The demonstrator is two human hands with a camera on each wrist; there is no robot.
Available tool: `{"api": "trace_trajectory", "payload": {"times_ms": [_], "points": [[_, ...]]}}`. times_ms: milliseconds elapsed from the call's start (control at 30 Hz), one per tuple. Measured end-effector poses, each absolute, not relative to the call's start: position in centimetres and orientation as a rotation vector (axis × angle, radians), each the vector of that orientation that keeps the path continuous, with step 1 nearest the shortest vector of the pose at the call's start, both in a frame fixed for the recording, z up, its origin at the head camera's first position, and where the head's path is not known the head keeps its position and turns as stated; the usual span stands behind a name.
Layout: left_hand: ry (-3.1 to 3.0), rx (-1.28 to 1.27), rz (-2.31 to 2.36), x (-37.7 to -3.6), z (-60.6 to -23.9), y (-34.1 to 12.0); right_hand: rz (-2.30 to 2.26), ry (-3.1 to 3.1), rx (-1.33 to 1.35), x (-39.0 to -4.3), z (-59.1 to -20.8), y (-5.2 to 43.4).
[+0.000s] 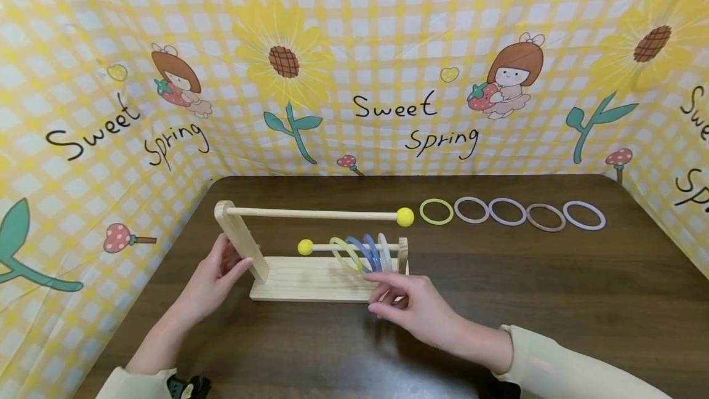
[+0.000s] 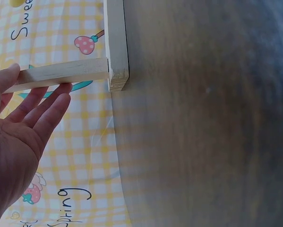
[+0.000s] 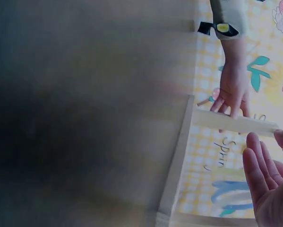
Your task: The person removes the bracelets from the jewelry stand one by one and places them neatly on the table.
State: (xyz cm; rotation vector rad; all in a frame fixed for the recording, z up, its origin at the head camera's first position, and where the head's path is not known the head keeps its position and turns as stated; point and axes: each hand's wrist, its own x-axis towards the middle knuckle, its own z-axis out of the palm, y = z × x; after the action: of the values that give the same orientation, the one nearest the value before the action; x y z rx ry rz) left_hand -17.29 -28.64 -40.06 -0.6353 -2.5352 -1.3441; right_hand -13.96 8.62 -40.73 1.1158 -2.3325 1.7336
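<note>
A wooden stand (image 1: pixel 299 277) has two horizontal rods with yellow ball ends. My left hand (image 1: pixel 209 279) grips its tall post (image 1: pixel 242 242) between thumb and fingers; the left wrist view shows this post (image 2: pixel 65 74) too. Several rings hang tilted on the short lower rod (image 1: pixel 323 247): a yellow-green ring (image 1: pixel 339 252), blue rings (image 1: pixel 370 254) and a pale clear ring (image 1: pixel 384 251). Just in front of them is my right hand (image 1: pixel 418 310), its forefinger tip by the lower edge of the rings. In the right wrist view that hand (image 3: pixel 269 182) holds nothing.
Behind and right of the stand, several loose rings lie in a row on the brown table (image 1: pixel 526 300), a yellow ring (image 1: pixel 436 223) at the left end and a lilac ring (image 1: pixel 584 227) at the right. The upper rod (image 1: pixel 316 215) juts over the lower one. A checked cloth (image 1: pixel 388 48) surrounds the table.
</note>
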Motion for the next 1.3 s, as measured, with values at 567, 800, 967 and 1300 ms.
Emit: {"api": "trace_trajectory", "payload": {"times_ms": [567, 800, 967, 1300], "points": [[-2.541, -0.638, -1.343, -17.3, -39.9, -28.7, 1.666, -2.514, 0.984, -15.1, -41.1, 7.5], [-2.552, -0.631, -1.334, -17.2, -39.9, -28.6, 1.74, -2.494, 0.921, -15.6, -41.4, 6.1], [-2.551, -0.632, -1.323, -17.3, -39.9, -28.5, 1.786, -2.457, 0.823, -15.7, -41.5, 5.1], [-2.544, -0.64, -1.323, -17.2, -39.9, -28.6, 1.899, -2.427, 0.655, -15.6, -42.0, 3.1]]}}
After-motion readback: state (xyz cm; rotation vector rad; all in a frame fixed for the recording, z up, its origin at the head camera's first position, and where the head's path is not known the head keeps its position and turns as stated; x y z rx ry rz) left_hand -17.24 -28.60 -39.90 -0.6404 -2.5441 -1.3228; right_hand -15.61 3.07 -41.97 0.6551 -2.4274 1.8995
